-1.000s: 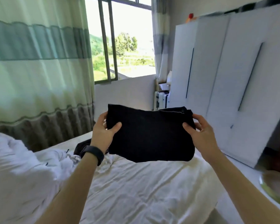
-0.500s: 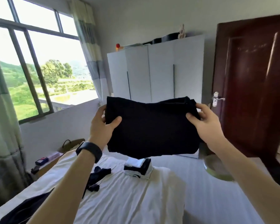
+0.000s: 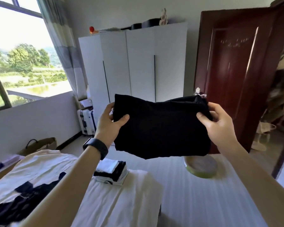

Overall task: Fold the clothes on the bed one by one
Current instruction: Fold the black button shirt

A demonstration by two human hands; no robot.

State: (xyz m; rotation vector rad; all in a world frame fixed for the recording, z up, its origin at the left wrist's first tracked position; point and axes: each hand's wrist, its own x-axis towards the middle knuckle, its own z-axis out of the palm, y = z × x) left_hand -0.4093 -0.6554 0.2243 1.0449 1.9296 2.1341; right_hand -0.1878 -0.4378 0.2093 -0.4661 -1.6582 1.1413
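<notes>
Black garment (image 3: 161, 128) carried right, now before wardrobe (image 3: 138, 63), folded stack (image 3: 111, 173) below.

black garment (image 3: 161, 128): folded into a flat rectangle, hanging upright in the air above the bed (image 3: 195, 194); left hand (image 3: 108, 125) pinches its left edge, right hand (image 3: 220, 125) its right edge. stack of folded clothes (image 3: 111, 172): black and white, lying mid-bed. loose dark clothes (image 3: 23, 202): unfolded, crumpled, on the bed's left side.

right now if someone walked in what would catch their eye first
The folded black garment held up mid-air at centre, the left hand and right hand each pinching a side. Below it, a small stack of folded clothes sits on the white bed. Unfolded dark clothes lie lower left.
</notes>
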